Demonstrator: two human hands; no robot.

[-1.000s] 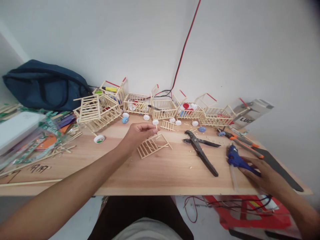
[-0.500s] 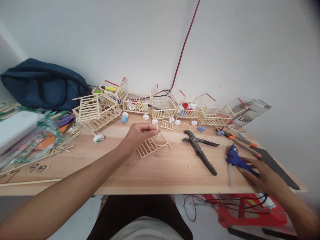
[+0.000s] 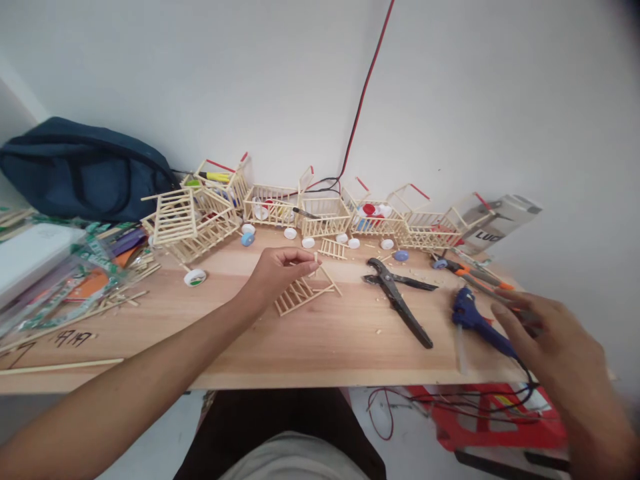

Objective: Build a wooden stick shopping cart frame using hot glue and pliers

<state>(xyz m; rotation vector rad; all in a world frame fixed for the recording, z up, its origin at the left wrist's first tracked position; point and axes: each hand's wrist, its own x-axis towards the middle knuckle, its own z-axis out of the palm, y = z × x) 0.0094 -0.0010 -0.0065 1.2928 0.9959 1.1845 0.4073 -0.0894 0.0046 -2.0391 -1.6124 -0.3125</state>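
Between its thumb and fingers, my left hand point(image 3: 283, 277) pinches a short wooden stick point(image 3: 315, 256), upright above a small slatted stick frame point(image 3: 300, 293) lying on the table. My wrist and hand partly cover that frame; whether the stick touches it I cannot tell. My right hand point(image 3: 560, 340) is in the air at the right, thumb and fingers apart, holding nothing I can see. Just left of it a blue glue gun point(image 3: 480, 323) lies on the wood, a clear glue stick point(image 3: 461, 350) pointing toward the front edge. Orange-handled pliers point(image 3: 480, 277) lie beyond, partly behind my fingers.
Black ratchet-type cutters point(image 3: 400, 300) lie mid-table among wood crumbs. Several stick-built carts point(image 3: 325, 217) with bottle-cap wheels line the wall. A navy bag point(image 3: 90, 170), a white box point(image 3: 40, 250) and loose sticks are at the left. The glue gun's cable hangs over the edge by a red stool point(image 3: 500, 430).
My right hand has let go of the glue gun and lifted away to the right. The left hand keeps its pinch on the stick in about the same place.
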